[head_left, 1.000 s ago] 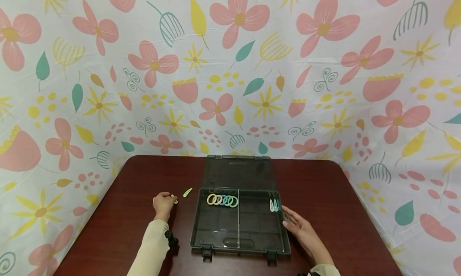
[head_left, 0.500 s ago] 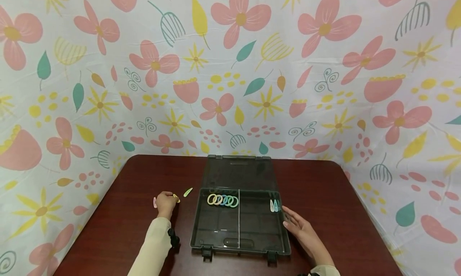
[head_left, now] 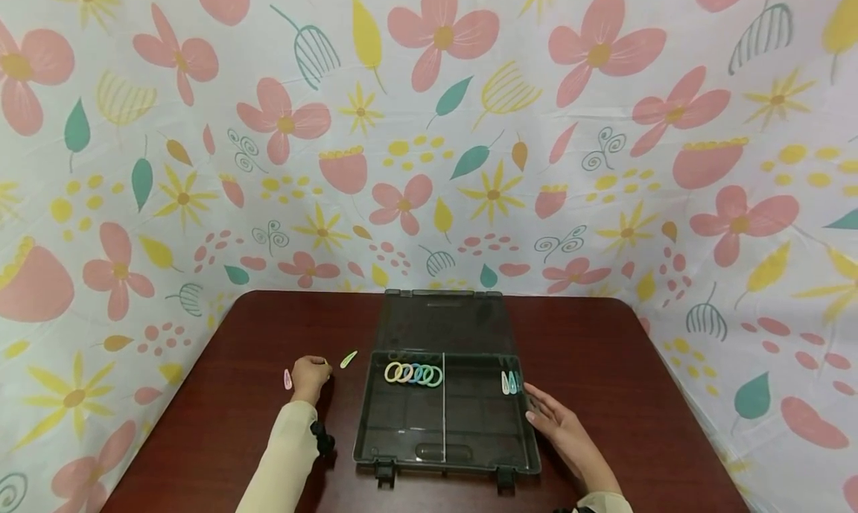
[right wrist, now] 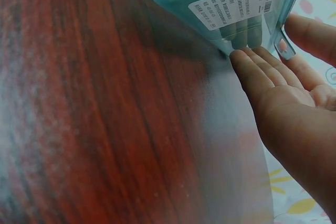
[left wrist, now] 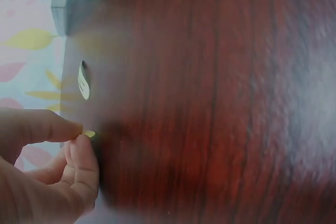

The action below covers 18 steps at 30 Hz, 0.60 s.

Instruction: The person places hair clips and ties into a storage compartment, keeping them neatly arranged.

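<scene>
My left hand (head_left: 310, 380) pinches a small yellow hair clip (left wrist: 90, 134) between thumb and fingertips, left of the box. Just beyond it lies a light green snap hair clip (head_left: 348, 359), and a pink hair clip (head_left: 287, 380) is on the tabletop to the hand's left. My right hand (head_left: 561, 429) touches the right wall of a dark see-through plastic box (head_left: 402, 427) with straight fingers. Several pastel rings (head_left: 414, 374) lie in a row in the box's left compartment. At the right compartment's far right are a white hair clip (head_left: 506, 383) and a teal one (head_left: 513, 383).
The box's lid (head_left: 444, 321) is folded back flat toward the wall. A thin white divider (head_left: 444, 416) splits the box in two. Two latches stick out at its front edge. The dark red wooden table (head_left: 603, 349) meets a flower-printed cloth (head_left: 402, 126) behind.
My left hand has shifted slightly right, uncovering the pink clip beside it. The yellow clip has become mostly hidden in its fingers. My right hand stays at the box.
</scene>
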### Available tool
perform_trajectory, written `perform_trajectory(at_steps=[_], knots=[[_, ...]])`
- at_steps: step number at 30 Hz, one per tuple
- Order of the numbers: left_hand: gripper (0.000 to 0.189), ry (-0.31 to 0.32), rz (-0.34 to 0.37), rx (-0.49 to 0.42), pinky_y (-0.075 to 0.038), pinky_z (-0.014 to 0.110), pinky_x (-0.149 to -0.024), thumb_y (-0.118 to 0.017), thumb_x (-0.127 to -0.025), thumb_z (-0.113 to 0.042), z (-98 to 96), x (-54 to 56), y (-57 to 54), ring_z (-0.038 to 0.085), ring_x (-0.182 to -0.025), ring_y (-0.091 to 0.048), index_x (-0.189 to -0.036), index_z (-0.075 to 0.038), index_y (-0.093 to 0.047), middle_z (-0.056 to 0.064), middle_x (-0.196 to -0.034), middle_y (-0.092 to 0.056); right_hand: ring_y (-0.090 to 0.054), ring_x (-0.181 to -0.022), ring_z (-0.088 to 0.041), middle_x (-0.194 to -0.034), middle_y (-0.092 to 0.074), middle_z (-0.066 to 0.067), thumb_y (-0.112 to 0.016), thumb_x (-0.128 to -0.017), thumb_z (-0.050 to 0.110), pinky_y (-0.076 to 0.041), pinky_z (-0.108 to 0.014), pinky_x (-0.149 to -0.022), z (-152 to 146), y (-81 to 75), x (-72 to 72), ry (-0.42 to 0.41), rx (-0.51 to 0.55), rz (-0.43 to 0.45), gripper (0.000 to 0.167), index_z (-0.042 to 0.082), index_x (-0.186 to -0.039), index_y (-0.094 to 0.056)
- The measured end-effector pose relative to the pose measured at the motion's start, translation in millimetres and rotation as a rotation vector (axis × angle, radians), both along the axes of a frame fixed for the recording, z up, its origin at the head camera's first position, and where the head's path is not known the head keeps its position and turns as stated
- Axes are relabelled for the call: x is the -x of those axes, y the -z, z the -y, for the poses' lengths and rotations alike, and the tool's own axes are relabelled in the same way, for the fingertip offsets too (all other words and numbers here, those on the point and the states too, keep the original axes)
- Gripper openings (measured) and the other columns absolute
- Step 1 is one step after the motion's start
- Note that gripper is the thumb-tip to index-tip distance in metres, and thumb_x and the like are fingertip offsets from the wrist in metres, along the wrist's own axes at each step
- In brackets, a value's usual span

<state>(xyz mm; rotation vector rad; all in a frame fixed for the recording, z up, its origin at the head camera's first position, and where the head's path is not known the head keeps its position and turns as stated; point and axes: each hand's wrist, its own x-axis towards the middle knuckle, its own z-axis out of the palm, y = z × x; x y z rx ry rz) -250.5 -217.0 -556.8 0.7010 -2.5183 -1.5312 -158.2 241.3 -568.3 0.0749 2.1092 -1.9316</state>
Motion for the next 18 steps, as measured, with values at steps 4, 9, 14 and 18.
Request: perform_trajectory(at_steps=[4,9,14,18], knots=[[0.027,-0.01,0.009,-0.12,-0.051,0.024,-0.058,-0.061,-0.08,0.007,-3.1,-2.1,0.0,0.02,-0.067,-0.06,-0.106,0.016,-0.062,0.02,-0.086,-0.063,-0.014,-0.143,-0.038,-0.158,-0.016,-0.018,-0.058,-0.097,0.022,-0.03,-0.057,-0.11,0,0.0,-1.8,-0.004,0.0,0.01,0.06,0.012,-0.151,-0.032],[0.03,-0.015,-0.039,-0.266,-0.051,0.025,-0.063,-0.055,-0.084,0.008,-10.1,-1.0,-4.2,0.014,-0.068,-0.055,-0.113,0.016,-0.058,0.016,-0.091,-0.06,-0.015,-0.143,-0.037,-0.158,-0.017,-0.017,-0.058,-0.097,0.023,-0.03,-0.057,-0.11,-1,0.4,-1.6,-0.002,-0.004,0.005,0.06,0.012,-0.15,-0.032],[0.029,-0.014,-0.12,-0.372,-0.055,0.032,-0.073,-0.055,-0.089,0.006,-21.4,4.2,-15.4,0.025,-0.083,-0.06,-0.116,0.016,-0.056,0.019,-0.099,-0.059,-0.014,-0.144,-0.036,-0.158,-0.017,-0.017,-0.059,-0.097,0.023,-0.029,-0.057,-0.11,0,0.8,-0.5,0.003,-0.002,-0.006,0.06,0.013,-0.15,-0.033],[0.027,-0.01,-0.158,-0.419,-0.055,0.03,-0.072,-0.056,-0.089,0.005,-33.9,7.1,-27.5,0.031,-0.09,-0.06,-0.114,0.016,-0.057,0.017,-0.094,-0.061,-0.014,-0.144,-0.036,-0.158,-0.017,-0.016,-0.059,-0.097,0.023,-0.029,-0.057,-0.11,0,0.8,-0.2,0.0,0.005,-0.009,0.06,0.013,-0.15,-0.032]])
